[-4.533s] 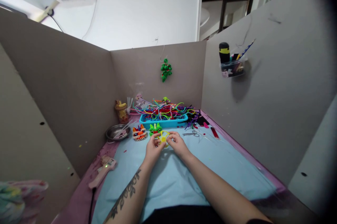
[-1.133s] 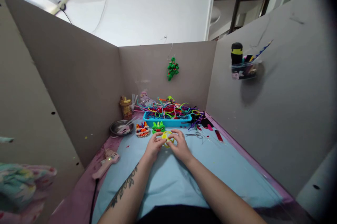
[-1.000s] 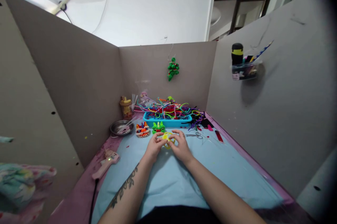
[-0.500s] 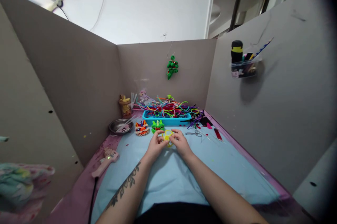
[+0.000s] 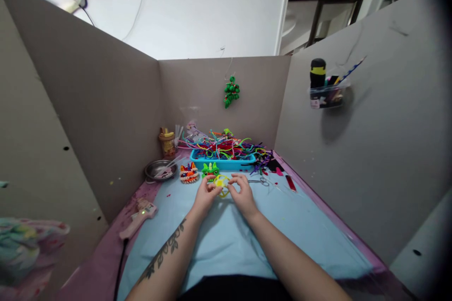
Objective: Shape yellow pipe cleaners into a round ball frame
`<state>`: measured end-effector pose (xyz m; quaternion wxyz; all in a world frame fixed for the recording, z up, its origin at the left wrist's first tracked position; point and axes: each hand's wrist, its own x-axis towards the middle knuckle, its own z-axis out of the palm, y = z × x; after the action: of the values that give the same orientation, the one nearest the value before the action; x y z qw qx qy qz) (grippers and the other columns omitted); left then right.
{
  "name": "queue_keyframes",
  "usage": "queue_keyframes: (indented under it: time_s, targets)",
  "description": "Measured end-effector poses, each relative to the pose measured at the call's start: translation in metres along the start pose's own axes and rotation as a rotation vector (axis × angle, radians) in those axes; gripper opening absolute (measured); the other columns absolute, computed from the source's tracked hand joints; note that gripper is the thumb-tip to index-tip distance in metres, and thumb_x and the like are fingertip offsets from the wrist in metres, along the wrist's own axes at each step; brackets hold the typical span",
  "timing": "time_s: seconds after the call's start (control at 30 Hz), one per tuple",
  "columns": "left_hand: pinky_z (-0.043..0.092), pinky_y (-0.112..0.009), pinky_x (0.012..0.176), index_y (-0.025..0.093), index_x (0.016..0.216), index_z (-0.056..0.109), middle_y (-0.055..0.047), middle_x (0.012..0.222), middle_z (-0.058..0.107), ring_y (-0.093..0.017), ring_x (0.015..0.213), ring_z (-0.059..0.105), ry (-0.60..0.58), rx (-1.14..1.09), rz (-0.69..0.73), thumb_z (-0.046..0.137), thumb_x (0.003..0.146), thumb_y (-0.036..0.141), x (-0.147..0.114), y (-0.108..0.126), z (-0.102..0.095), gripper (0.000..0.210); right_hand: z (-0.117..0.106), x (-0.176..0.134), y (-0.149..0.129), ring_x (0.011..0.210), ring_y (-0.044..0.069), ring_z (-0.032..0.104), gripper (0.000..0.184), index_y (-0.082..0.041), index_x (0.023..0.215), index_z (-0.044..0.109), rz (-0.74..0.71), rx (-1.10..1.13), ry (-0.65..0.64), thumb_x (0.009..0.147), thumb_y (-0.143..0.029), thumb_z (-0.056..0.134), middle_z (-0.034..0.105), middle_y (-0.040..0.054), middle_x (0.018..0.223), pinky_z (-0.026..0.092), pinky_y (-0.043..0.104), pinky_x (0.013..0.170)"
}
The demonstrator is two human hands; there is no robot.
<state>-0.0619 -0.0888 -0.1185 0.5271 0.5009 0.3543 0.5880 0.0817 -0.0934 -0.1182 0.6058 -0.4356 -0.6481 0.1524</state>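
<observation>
A round yellow shape bent from pipe cleaner (image 5: pixel 223 192), ring-like with open gaps and a denser yellow middle, is held over the blue cloth. My left hand (image 5: pixel 205 195) pinches its left side between thumb and fingers. At its right edge, the thumb and index finger of my right hand (image 5: pixel 243 196) are closed on a bit of the yellow pipe cleaner. Just behind my left fingers sits a green fuzzy creature head (image 5: pixel 210 171). Beside that one rests an orange and white fuzzy head (image 5: pixel 189 174) with blue details.
A blue tray (image 5: pixel 226 164) heaped with coloured pipe cleaners (image 5: pixel 226 146) stands at the back. Scissors (image 5: pixel 262 181) and a red strip (image 5: pixel 291 183) lie on the right. To the left are a metal bowl (image 5: pixel 161 170) and a pink glue gun (image 5: pixel 139 221). Grey partitions (image 5: pixel 226 84) enclose the table.
My right hand has drawn slightly to the right, away from my left hand. The yellow shape has shifted a little left with my left hand. The camera view has tilted slightly.
</observation>
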Motion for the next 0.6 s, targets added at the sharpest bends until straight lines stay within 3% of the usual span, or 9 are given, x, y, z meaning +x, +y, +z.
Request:
queue_keyframes:
  time_s: [0.1,0.23,0.4,0.6]
  targets:
    - [0.038,-0.020,0.058,0.018,0.098,0.046,0.008,0.055,0.052,-0.008,0.052,0.051,0.015,0.012,0.005,0.073,0.059,0.029,-0.001,0.001,0.001,0.049,-0.002,-0.001,-0.004,0.098,0.020,0.050,0.005,-0.020,0.074,0.060,-0.108,-0.064,0.026,0.073,-0.019,0.055,0.053,0.0064,0.095,0.037,0.037,0.091]
    - [0.038,-0.020,0.057,0.017,0.097,0.046,0.007,0.056,0.053,-0.008,0.052,0.051,0.009,0.027,0.001,0.072,0.060,0.029,0.000,-0.001,0.000,0.047,-0.001,-0.002,-0.004,0.096,0.021,0.050,0.008,-0.021,0.077,0.061,-0.111,-0.085,0.016,0.073,-0.020,0.055,0.053,0.0063,0.094,0.038,0.038,0.089]
    - [0.036,-0.020,0.055,0.016,0.098,0.047,0.005,0.058,0.053,-0.009,0.052,0.050,-0.024,0.110,0.020,0.071,0.061,0.031,-0.001,-0.001,0.002,0.047,0.003,-0.001,0.004,0.095,0.021,0.050,0.006,-0.021,0.072,0.061,0.017,-0.034,-0.071,0.071,-0.023,0.056,0.054,0.0060,0.092,0.037,0.038,0.090]
    - [0.035,-0.020,0.052,0.017,0.110,0.046,0.001,0.069,0.057,-0.008,0.054,0.048,0.015,0.243,0.126,0.067,0.064,0.030,-0.003,0.002,0.002,0.052,0.007,0.002,0.020,0.104,0.023,0.047,0.012,-0.019,0.070,0.060,0.252,0.131,-0.107,0.071,-0.030,0.055,0.048,0.0082,0.104,0.042,0.037,0.084]
